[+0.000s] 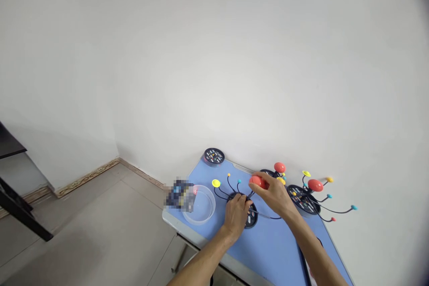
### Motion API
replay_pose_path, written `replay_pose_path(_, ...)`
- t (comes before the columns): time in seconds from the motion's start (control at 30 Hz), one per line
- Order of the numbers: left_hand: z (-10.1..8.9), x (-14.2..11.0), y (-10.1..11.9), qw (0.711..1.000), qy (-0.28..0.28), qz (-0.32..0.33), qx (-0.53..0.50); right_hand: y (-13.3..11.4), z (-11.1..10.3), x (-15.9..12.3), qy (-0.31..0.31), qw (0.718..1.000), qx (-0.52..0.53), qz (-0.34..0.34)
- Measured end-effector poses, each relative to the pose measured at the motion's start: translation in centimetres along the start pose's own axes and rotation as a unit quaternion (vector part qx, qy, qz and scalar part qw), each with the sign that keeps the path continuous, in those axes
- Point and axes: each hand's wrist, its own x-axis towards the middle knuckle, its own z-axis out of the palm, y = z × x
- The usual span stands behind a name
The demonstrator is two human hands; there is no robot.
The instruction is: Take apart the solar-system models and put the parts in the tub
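Observation:
A solar system model with a round black base stands on the blue table. Thin black curved arms reach out from it, tipped with a yellow ringed ball and small orange and blue balls. My left hand is closed at the middle of this base, its fingers hiding the centre post. Just to the right and above, my right hand grips a red ball between thumb and fingers. Whether that ball touches the post is hidden.
Two similar models, with red balls, stand along the wall side. A bare black round base sits at the far corner. At the left are a clear round tub and a blurred packet. A dark-edged flat object lies under my right forearm.

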Motion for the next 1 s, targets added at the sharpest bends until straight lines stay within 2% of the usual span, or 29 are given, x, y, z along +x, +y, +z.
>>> replay_pose_path(0.1, -0.3, 0.0, 0.0, 1.000, -0.015, -0.018, -0.001, 2.1, 0.9, -0.9, -0.063, 0.983, 0.166, 0.054)
replay_pose_path(0.17, -0.4, -0.1, 0.0, 0.999, -0.025, -0.031, -0.014, 3.1, 1.4, -1.4, -0.078, 0.965, 0.240, 0.076)
replay_pose_path(0.27, -0.8, -0.5, 0.2, 0.998, -0.022, -0.026, -0.043, 3.7, 1.5, -2.0, -0.068, 0.950, 0.290, 0.093)
replay_pose_path(0.37, -1.8, -1.3, 0.9, 0.996, -0.008, -0.021, -0.082, 3.6, 1.2, -2.6, -0.069, 0.949, 0.292, 0.098)
replay_pose_path(0.6, -7.0, -2.4, 2.5, 0.977, -0.040, 0.022, -0.210, 1.9, 1.8, -4.4, -0.181, 0.940, 0.287, 0.025)
replay_pose_path(0.8, -11.0, -3.2, 1.7, 0.973, -0.022, 0.027, -0.229, 0.1, 3.9, -5.6, -0.198, 0.927, 0.318, -0.026)
replay_pose_path(0.9, -12.9, -3.9, 1.1, 0.973, -0.018, 0.023, -0.229, -0.9, 5.0, -6.0, -0.218, 0.907, 0.355, -0.056)
replay_pose_path(1.0, -14.6, -4.4, 0.5, 0.975, -0.014, -0.003, -0.223, -1.7, 6.0, -6.3, -0.223, 0.888, 0.397, -0.058)
